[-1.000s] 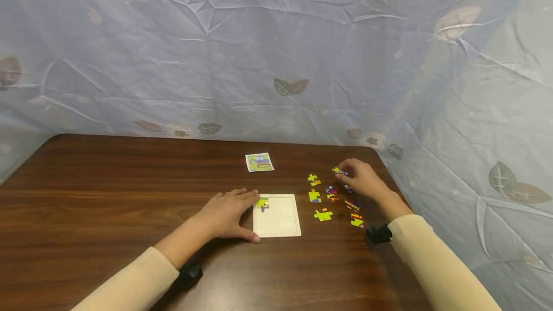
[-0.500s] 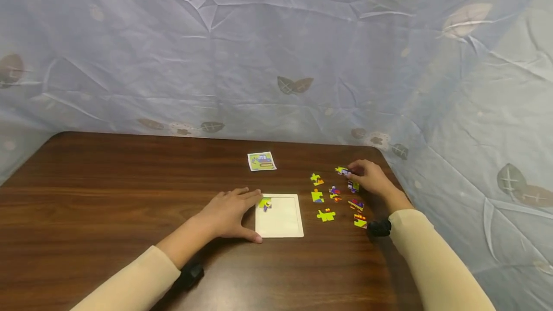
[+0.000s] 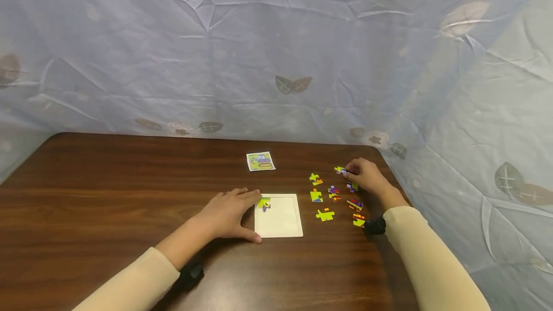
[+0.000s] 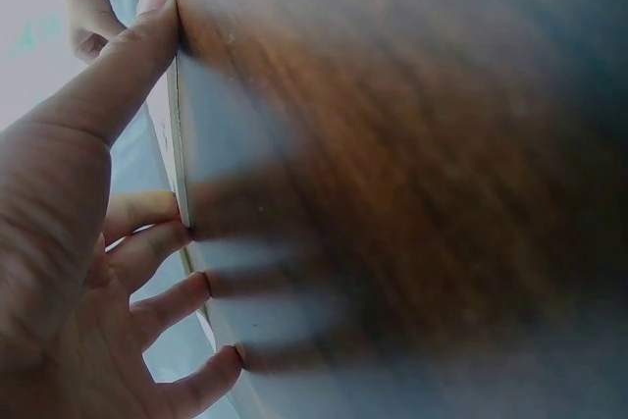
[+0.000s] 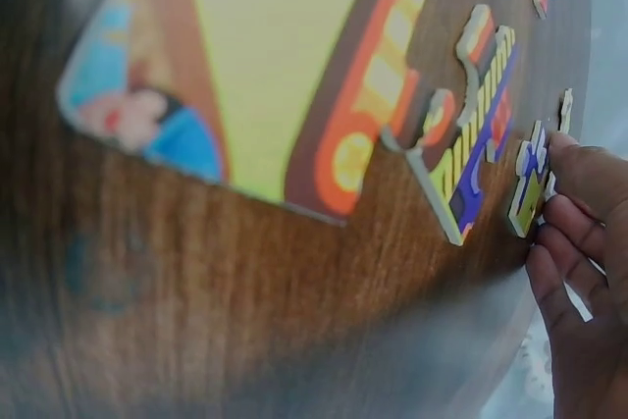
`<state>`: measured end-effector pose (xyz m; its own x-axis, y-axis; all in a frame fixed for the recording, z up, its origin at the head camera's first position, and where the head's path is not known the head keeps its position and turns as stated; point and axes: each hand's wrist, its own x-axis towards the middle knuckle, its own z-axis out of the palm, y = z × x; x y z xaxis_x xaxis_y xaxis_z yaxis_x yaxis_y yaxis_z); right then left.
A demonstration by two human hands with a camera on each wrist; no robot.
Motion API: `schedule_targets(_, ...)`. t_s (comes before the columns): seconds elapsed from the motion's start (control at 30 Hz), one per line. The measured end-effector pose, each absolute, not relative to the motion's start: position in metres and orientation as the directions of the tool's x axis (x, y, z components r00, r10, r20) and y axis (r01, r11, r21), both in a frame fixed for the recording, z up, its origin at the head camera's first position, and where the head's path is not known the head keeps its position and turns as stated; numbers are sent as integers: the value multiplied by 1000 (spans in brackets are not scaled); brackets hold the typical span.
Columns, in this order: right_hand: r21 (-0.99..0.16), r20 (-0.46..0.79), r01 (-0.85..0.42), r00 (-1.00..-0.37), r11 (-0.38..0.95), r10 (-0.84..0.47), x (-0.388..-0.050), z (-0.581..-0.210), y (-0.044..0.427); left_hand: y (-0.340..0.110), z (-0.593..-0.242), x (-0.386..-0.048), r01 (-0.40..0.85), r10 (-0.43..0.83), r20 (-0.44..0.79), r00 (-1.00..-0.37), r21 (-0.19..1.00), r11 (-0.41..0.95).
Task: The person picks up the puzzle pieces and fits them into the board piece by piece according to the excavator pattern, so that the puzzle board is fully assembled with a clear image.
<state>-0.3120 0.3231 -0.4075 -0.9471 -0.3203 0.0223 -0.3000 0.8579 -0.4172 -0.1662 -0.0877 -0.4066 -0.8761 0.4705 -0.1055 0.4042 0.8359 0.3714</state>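
My left hand (image 3: 231, 212) lies at the left edge of a square cream puzzle board (image 3: 281, 220), its fingers spread and its thumb by the near left corner. In the left wrist view, the thumb and fingertips touch the board's rim. One green jigsaw piece (image 3: 264, 204) sits in the board's upper left corner. At the far right, my right hand (image 3: 367, 176) pinches a green and lilac jigsaw piece (image 3: 339, 170) by its right side, low over the table. Just below those fingers is a purple and green jigsaw piece (image 3: 352, 186), partly covered by the hand.
Several loose jigsaw pieces (image 3: 325, 215) lie right of the board. A small picture card (image 3: 260, 161) of a digger lies behind it. The brown table (image 3: 108, 181) meets a hanging grey-blue cloth (image 3: 242, 52) at the back and right.
My right hand shifts slightly to the right around the green and lilac piece, then stays nearly still there. The left hand keeps its place at the board. The view sways a little.
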Motion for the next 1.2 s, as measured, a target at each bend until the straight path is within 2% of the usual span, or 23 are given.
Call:
schedule_targets(0.2,-402,-7,-288,-948,869,-317,-314,-403,322,-86,-407,-166,402,465,-103,-879,362,841)
schedule_targets(0.33,-404,29,-297,-949,865,-313,-313,-398,318,-85,-408,-167,409,474,-105,-874,365,836)
schedule_targets(0.47,-422,56,-349,-931,837,-360,-308,-393,303,-86,-407,-168,413,477,-105,-873,362,836)
schedule_targets(0.67,-466,31,-454,-866,759,-499,-289,-386,264,-88,-405,-166,410,477,-114,-872,364,836)
schedule_targets(0.93,-427,33,-631,-727,648,-686,-260,-384,214,-87,-405,-164,423,494,-113,-862,377,824)
schedule_targets(1.2,-378,9,-672,-690,636,-724,-239,-393,186,-87,-407,-164,417,485,-107,-868,372,829)
